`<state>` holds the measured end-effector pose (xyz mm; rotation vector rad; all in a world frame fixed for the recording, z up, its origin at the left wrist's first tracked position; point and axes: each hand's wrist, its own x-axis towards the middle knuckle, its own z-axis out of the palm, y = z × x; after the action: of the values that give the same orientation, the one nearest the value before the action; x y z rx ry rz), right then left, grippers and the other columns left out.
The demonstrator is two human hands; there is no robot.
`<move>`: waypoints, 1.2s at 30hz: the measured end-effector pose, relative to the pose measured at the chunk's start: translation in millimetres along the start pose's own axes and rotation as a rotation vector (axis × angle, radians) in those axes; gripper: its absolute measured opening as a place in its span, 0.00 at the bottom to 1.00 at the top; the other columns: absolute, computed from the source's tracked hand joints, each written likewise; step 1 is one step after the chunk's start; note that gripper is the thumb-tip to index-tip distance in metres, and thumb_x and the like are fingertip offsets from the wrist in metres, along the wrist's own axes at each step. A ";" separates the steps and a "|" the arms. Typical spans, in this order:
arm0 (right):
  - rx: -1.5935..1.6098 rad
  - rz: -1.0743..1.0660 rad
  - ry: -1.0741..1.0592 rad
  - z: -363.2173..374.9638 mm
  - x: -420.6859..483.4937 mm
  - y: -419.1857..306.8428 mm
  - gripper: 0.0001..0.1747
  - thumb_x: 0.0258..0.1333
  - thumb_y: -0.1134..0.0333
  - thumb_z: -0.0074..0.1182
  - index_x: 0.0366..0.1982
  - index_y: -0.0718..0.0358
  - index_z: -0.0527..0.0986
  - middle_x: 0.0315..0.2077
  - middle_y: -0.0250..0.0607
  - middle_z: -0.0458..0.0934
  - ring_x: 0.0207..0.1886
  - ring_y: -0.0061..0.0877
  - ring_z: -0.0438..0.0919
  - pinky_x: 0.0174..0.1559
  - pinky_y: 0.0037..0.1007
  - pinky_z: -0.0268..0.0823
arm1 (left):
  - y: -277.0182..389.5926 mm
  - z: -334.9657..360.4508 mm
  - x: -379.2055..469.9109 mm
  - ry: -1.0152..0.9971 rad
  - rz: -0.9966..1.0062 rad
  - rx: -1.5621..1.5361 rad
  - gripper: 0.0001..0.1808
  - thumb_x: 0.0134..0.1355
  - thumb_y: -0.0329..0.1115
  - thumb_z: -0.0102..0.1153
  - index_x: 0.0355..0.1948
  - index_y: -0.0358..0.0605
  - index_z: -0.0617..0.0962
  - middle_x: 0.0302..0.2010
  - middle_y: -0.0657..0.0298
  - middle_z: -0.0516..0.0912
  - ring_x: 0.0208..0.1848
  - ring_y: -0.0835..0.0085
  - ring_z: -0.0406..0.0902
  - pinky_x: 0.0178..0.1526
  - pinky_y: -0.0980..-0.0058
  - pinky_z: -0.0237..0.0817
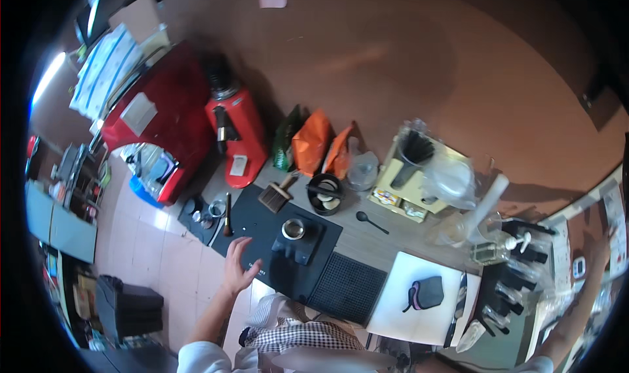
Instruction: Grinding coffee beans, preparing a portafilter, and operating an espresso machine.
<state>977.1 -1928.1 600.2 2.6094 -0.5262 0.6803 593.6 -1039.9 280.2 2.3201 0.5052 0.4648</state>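
Note:
My left hand (pixel 242 267) hovers over the near left edge of a dark counter mat (pixel 245 215), its fingers apart and nothing in them. To its right on the mat is a black scale (pixel 300 247) with a small metal cup (pixel 293 229) on it. A slim wooden-handled brush (pixel 227 215) lies beyond my left fingers, and a wide bristle brush (pixel 275 196) rests at the mat's far edge. My right hand (pixel 603 247) reaches to the far right, by papers (pixel 616 225) on an upright surface; its fingers are too small and blurred to read. A white digital timer (pixel 579 267) is nearby.
A red coffee grinder (pixel 238 137) and a red machine (pixel 162 112) stand back left. Behind the mat are orange bags (pixel 312 144) and a black bin (pixel 325 194). A white cutting board (pixel 393 299) holds a dark pouch (pixel 426 293) and a knife (pixel 460 301). A pump bottle (pixel 491 252) stands farther right.

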 end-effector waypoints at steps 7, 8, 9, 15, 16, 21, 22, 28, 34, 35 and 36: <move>0.002 -0.257 0.309 32.5 -3.3 17.7 0.39 0.57 0.28 0.48 0.68 0.32 0.66 0.61 0.43 0.77 0.71 0.60 0.59 0.71 0.69 0.44 | 40.0 16.7 155.9 0.093 0.421 -0.023 0.12 0.58 0.32 0.65 0.42 0.40 0.80 0.41 0.54 0.81 0.47 0.52 0.78 0.51 0.60 0.70; 0.119 -0.234 0.256 34.2 -22.3 6.3 0.37 0.60 0.40 0.51 0.68 0.43 0.65 0.60 0.48 0.76 0.67 0.54 0.66 0.66 0.59 0.53 | 57.0 26.4 195.4 0.140 0.529 -0.054 0.11 0.58 0.32 0.64 0.41 0.41 0.80 0.38 0.54 0.80 0.45 0.52 0.78 0.48 0.60 0.71; 0.233 -0.209 0.205 34.0 -48.9 -10.7 0.35 0.63 0.53 0.54 0.69 0.55 0.64 0.60 0.52 0.75 0.62 0.49 0.72 0.61 0.50 0.61 | 64.3 37.5 231.7 0.128 0.499 -0.051 0.09 0.58 0.31 0.64 0.38 0.38 0.79 0.36 0.51 0.79 0.42 0.52 0.79 0.46 0.59 0.71; 1.196 -0.146 -0.359 -93.5 -345.9 -310.4 0.26 0.58 0.80 0.57 0.60 0.64 0.72 0.49 0.37 0.78 0.45 0.24 0.77 0.41 0.20 0.71 | 134.0 110.4 375.8 -0.332 0.325 0.218 0.25 0.63 0.54 0.57 0.36 0.39 0.86 0.35 0.45 0.87 0.48 0.49 0.84 0.54 0.55 0.74; 1.060 -0.341 -0.262 -103.7 -387.1 -340.5 0.28 0.54 0.81 0.61 0.58 0.64 0.74 0.56 0.40 0.76 0.49 0.27 0.79 0.42 0.24 0.75 | 136.2 125.9 383.8 -0.353 0.339 0.209 0.25 0.63 0.54 0.57 0.36 0.39 0.86 0.35 0.45 0.87 0.48 0.49 0.84 0.54 0.55 0.74; 1.188 -0.194 -0.687 -179.5 -492.0 -439.5 0.23 0.52 0.80 0.63 0.52 0.67 0.78 0.51 0.46 0.80 0.49 0.34 0.82 0.46 0.30 0.77 | 131.9 146.4 400.4 -0.488 0.515 0.327 0.22 0.63 0.48 0.57 0.39 0.36 0.86 0.42 0.44 0.86 0.50 0.47 0.83 0.56 0.54 0.73; 1.218 -0.169 -0.721 -187.7 -496.3 -452.2 0.22 0.52 0.79 0.62 0.52 0.67 0.78 0.49 0.47 0.81 0.49 0.35 0.82 0.47 0.32 0.77 | 136.2 137.6 400.4 -0.445 0.478 0.254 0.21 0.62 0.47 0.58 0.38 0.37 0.87 0.42 0.43 0.86 0.50 0.48 0.83 0.56 0.54 0.73; 1.407 -0.274 -0.728 -217.2 -468.9 -501.8 0.09 0.61 0.76 0.59 0.43 0.69 0.80 0.38 0.41 0.85 0.38 0.26 0.83 0.45 0.28 0.75 | 206.2 -10.9 350.9 -0.352 0.647 -0.066 0.16 0.60 0.41 0.55 0.30 0.40 0.85 0.30 0.47 0.86 0.35 0.50 0.84 0.43 0.56 0.75; 2.047 0.079 -0.478 -260.0 -422.7 -505.5 0.24 0.70 0.52 0.53 0.42 0.72 0.76 0.36 0.42 0.82 0.36 0.22 0.77 0.39 0.26 0.68 | 206.7 -13.8 208.3 -0.544 0.975 -0.456 0.07 0.51 0.33 0.64 0.24 0.44 0.77 0.27 0.57 0.80 0.33 0.55 0.81 0.37 0.58 0.74; 2.050 0.075 -0.502 -260.9 -427.0 -497.7 0.24 0.70 0.52 0.53 0.42 0.72 0.76 0.36 0.42 0.82 0.36 0.22 0.77 0.39 0.26 0.68 | 202.5 -1.5 183.1 -0.561 0.980 -0.438 0.08 0.50 0.34 0.66 0.26 0.42 0.79 0.29 0.57 0.81 0.36 0.56 0.82 0.41 0.60 0.75; 1.719 0.046 -0.545 -260.1 -434.9 -488.5 0.22 0.71 0.55 0.53 0.41 0.72 0.75 0.35 0.40 0.81 0.36 0.20 0.75 0.38 0.25 0.66 | 194.5 17.1 159.1 -0.571 0.982 -0.546 0.10 0.51 0.34 0.66 0.31 0.38 0.81 0.31 0.56 0.82 0.40 0.57 0.81 0.44 0.62 0.75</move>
<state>742.9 -1282.1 447.5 4.4694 0.0007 0.4246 781.7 -1104.7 434.7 1.8811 -0.9607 0.2863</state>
